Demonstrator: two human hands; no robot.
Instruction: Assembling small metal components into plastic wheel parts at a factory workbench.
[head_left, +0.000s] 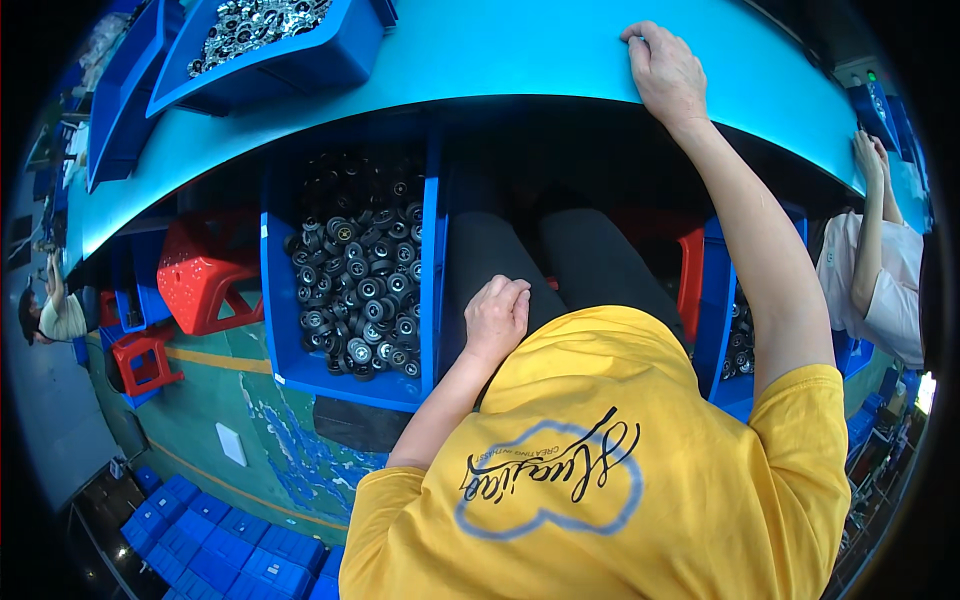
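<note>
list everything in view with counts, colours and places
workbench: one, turquoise, across the top
bins: two, blue, upper left
metal parts: many, silver, in the right one of those bins
floor: one, green, left
crates: two, blue, either side of the legs
wheels: many, black, in both crates
stools: at least two, red, left
half-hidden piece: one, red, by the right crate
flat piece: one, white, left floor
stacked bins: several, blue, lower left
co-workers: two, pale tops, far left and far right
shirt: one, yellow, lower middle
trousers: one pair, black, middle
left hand: one, bare, at the lap
right hand: one, bare, on the workbench
</note>
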